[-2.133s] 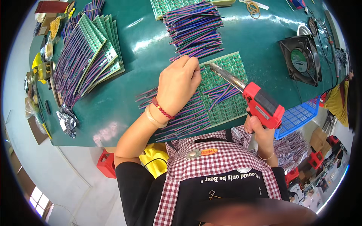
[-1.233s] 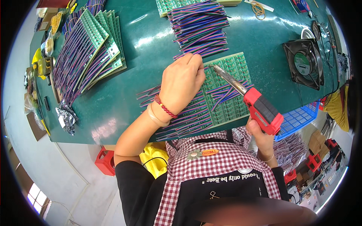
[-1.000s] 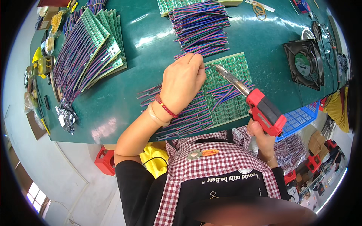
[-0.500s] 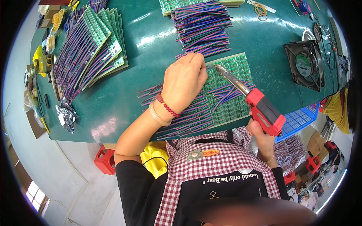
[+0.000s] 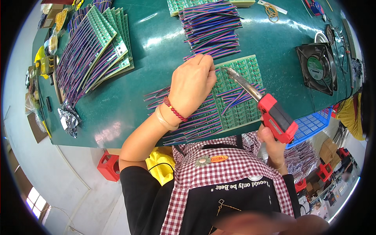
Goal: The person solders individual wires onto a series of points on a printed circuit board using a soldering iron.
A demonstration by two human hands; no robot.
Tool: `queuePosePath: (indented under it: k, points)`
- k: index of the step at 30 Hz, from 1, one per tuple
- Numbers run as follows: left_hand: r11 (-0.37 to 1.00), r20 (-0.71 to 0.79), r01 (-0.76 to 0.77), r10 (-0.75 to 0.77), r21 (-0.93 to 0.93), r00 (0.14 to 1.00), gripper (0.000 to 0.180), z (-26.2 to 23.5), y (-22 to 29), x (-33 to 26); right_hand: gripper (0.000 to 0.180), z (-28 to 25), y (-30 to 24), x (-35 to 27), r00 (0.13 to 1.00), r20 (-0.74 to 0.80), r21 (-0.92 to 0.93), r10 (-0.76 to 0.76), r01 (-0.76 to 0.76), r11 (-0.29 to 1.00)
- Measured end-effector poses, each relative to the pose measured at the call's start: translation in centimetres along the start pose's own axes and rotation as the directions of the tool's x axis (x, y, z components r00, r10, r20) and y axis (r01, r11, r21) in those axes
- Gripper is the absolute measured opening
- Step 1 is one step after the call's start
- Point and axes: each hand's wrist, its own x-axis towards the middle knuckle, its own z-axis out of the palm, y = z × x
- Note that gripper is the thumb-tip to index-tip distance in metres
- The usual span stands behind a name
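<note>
A green circuit board panel (image 5: 239, 113) lies on the table before me, with rows of thin multicoloured wires (image 5: 192, 127) running off its left side. My left hand (image 5: 194, 80) is closed in a pinch at the panel's upper left edge. Its fingertips hide what they hold. My right hand (image 5: 271, 141) grips a red and black soldering gun (image 5: 277, 117) by its handle, below the panel's right side. The gun's metal tip points up and left, close to my left fingertips over the board. Several loose wires (image 5: 239, 96) lie across the panel's middle.
Beyond the panel lies a thick pile of wires (image 5: 211, 29). Wired boards (image 5: 98, 47) are stacked at the left, near crumpled foil (image 5: 69, 121). On the right stands a black fan (image 5: 316, 68), with a blue basket (image 5: 311, 125) below the table edge. Rubber bands (image 5: 271, 11) lie far back.
The soldering gun's body has shifted slightly right and down, its tip staying near the same spot. My left hand holds almost the same place.
</note>
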Motion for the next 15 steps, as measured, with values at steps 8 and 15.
queuePosePath:
  k: [8,15]
  points:
    - [1.000,0.002,-0.001,0.001,0.007,1.000,0.011,0.0,0.1,-0.1,0.035,-0.1,0.6,-0.4,0.999,-0.017,-0.037,-0.035,0.035,0.999]
    - [0.999,-0.037,-0.009,0.011,0.045,0.999,0.011,0.1,0.5,-0.1,0.031,-0.2,1.2,-0.4,1.000,0.002,0.008,0.025,-0.025,1.000]
